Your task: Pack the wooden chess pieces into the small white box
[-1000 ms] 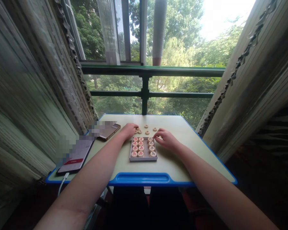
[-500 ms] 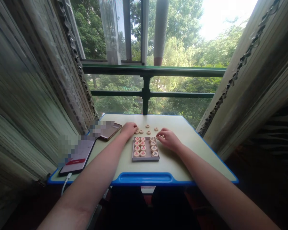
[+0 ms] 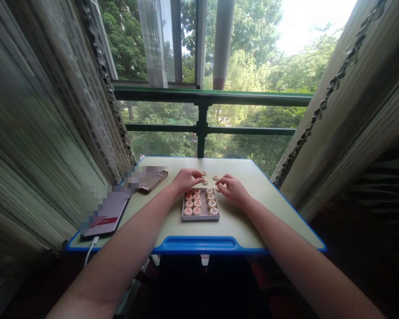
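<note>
A shallow grey tray (image 3: 200,217) sits mid-table with several round wooden chess pieces (image 3: 197,203) laid in rows, red and dark characters facing up. A few loose pieces (image 3: 215,177) lie on the table just beyond it. My left hand (image 3: 185,180) rests past the tray's far left corner, its fingers curled over the loose pieces there; what it grips is hidden. My right hand (image 3: 232,189) lies at the tray's far right corner, fingertips pinched on a piece at the tray's edge.
The pale green table has a blue rim with a handle groove (image 3: 199,244) at the near edge. A phone (image 3: 103,215) with a white cable (image 3: 89,249) lies at the near left, a second brown phone (image 3: 150,179) behind it. Curtains hang on both sides, and a green railing (image 3: 202,95) stands beyond the table.
My left hand slid right over the loose pieces beyond the tray, covering two of them. My right hand stayed at the tray's far right corner. The view shifted slightly.
</note>
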`<state>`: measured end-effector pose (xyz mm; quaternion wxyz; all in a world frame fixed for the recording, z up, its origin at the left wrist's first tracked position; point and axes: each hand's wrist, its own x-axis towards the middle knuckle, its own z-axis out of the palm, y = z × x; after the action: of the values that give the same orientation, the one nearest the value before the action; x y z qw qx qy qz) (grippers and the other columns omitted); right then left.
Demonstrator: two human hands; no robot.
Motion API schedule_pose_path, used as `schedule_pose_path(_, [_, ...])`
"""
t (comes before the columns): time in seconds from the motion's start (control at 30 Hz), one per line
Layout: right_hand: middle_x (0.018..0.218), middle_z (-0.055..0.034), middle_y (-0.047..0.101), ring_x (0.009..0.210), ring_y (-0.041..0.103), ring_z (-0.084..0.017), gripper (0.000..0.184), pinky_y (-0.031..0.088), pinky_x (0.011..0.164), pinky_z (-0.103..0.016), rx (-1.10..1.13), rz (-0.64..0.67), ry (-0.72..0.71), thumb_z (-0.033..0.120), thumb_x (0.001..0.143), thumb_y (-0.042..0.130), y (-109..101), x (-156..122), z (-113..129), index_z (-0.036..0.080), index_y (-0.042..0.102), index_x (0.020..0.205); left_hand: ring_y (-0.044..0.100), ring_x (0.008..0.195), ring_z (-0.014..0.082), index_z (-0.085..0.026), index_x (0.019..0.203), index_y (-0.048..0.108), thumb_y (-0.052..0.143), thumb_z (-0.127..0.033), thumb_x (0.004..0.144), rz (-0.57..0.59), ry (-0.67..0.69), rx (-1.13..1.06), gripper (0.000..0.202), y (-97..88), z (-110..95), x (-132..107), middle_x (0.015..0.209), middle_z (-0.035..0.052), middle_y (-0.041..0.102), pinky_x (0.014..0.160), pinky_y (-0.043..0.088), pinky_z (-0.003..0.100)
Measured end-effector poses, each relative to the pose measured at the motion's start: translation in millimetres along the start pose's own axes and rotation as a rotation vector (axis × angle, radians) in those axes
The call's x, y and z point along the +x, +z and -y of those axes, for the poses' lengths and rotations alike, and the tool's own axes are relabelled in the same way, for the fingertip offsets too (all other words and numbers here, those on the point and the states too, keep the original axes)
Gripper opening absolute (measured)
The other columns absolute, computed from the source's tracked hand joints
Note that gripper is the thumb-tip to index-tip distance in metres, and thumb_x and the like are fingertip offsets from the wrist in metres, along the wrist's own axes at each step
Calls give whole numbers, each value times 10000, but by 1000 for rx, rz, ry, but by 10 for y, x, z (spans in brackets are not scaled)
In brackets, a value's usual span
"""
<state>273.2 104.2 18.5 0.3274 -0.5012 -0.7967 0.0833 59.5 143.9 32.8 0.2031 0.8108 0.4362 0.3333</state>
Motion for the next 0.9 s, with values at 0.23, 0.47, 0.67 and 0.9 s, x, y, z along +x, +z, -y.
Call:
schedule_pose_path(0.23, [942, -69, 584, 857, 552, -167, 265, 440, 812, -323, 66, 81, -32, 255, 793, 560, 34, -4, 4, 199, 670, 1028, 628, 754, 162, -143, 847, 708, 646, -378, 678, 145, -17, -53, 296, -20, -109, -62, 823, 61, 707, 679, 487, 243])
schedule_pose_path(0.47, [1005, -83, 588, 1020, 510, -214, 266, 363, 948, -403, 56, 135, -90, 298, 854, 505, 113, 22, -16, 239, 672, 1053, 629, 743, 167, -148, 860, 706, 661, -376, 654, 237, -39, -106, 310, -11, -62, -58, 809, 56, 705, 647, 484, 243])
schedule_pose_path(0.67, [1019, -76, 574, 1049, 486, -209, 271, 345, 961, -411, 66, 167, -111, 315, 871, 486, 106, 7, 14, 251, 656, 1071, 631, 743, 169, -165, 855, 710, 671, -387, 635, 278, -34, -95, 315, -21, -88, -65, 827, 47, 708, 633, 472, 235])
schedule_pose_path(0.9, [1054, -89, 554, 1067, 457, -224, 310, 333, 969, -424, 46, 239, -83, 338, 873, 480, 71, 1, 88, 239, 632, 1124, 626, 762, 172, -169, 853, 711, 668, -378, 634, 302, -35, -70, 306, -64, -112, -81, 824, 42, 707, 644, 464, 239])
